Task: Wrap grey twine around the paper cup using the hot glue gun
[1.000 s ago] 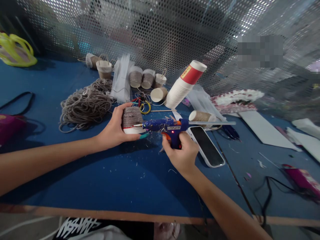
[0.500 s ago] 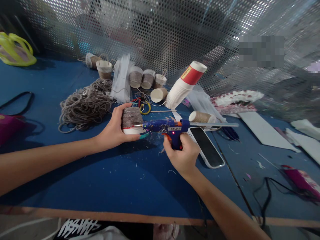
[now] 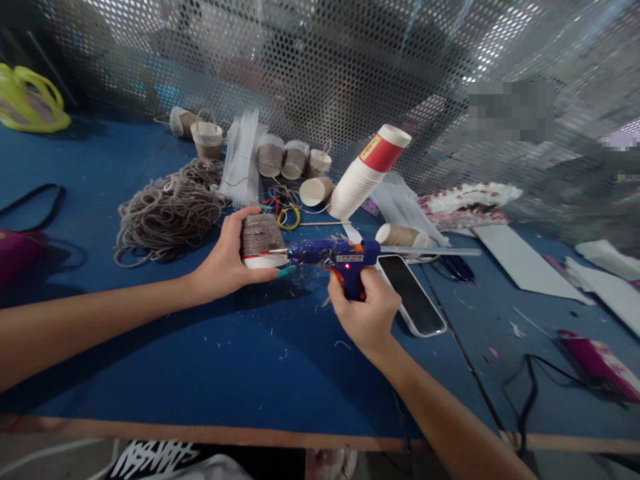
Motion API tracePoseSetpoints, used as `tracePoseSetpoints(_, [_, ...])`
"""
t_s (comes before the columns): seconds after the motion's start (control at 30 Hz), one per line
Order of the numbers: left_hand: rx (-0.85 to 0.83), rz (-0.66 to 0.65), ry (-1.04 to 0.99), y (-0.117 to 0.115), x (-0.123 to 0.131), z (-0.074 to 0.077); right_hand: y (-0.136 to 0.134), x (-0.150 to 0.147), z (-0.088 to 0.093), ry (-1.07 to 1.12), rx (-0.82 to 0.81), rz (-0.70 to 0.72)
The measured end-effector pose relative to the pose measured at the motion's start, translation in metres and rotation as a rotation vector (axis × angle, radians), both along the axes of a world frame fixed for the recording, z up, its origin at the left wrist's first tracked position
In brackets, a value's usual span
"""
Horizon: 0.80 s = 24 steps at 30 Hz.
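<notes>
Grey perforated sheet (image 3: 225,67) stands behind the wide blue table (image 3: 200,373), whose surface carries small scattered scraps (image 3: 517,329). On this table lie a big heap of grey cord (image 3: 167,210) and, farther to the right, a leaning stack of paper cups (image 3: 353,187). The right hand (image 3: 369,303) is closed around a blue glue gun (image 3: 317,252), while the left hand (image 3: 227,250) grasps a cord-wrapped cup (image 3: 263,233) from its left side; this cup is just to the right of the heap. Compared with one second ago, very little is different: both grips remain the same, and only the gun has moved slightly to the right. This suggests slow, careful work. Its metal nozzle (image 3: 279,251) points at the lower border of the wrapping; whether it touches cannot be told.
</notes>
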<state>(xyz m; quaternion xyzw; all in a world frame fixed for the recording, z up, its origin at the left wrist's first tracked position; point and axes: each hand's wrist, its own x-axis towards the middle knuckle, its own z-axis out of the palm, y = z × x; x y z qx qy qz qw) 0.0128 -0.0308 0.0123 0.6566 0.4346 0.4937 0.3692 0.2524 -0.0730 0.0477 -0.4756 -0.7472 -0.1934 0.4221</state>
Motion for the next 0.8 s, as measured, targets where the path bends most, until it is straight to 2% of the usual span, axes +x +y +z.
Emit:
tracePoseSetpoints(0.53, [0.031, 0.031, -0.031, 0.0005, -0.0005, -0.0027, -0.0022, 0.0006, 0.0032, 0.024, -0.065, -0.064])
tracePoseSetpoints(0.8, [0.053, 0.067, 0.017, -0.0003, -0.0005, -0.0015, 0.0006, 0.0029, 0.0015, -0.033, 0.032, -0.059])
